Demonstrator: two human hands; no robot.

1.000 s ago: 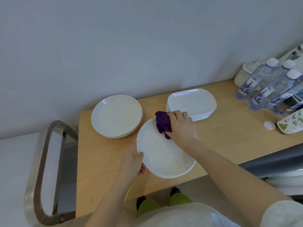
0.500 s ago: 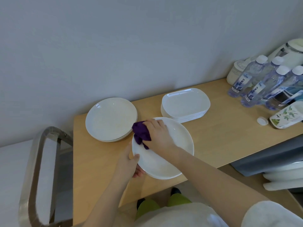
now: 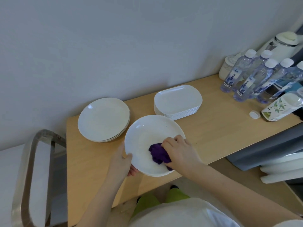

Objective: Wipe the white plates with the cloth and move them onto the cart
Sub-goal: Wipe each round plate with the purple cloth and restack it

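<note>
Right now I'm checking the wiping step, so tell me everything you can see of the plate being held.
The plate is round, white and glossy, shallow with a raised rim, seemingly ceramic. It is tilted, above the wooden table's front edge. The left hand grips its left rim, thumb on top. The right hand presses a crumpled purple cloth onto its lower inside.

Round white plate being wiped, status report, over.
Left hand grips the round white plate by its rim. Right hand presses the purple cloth into its near side. Plate above the wooden table, not yet carted. Nothing obstructing.
</note>
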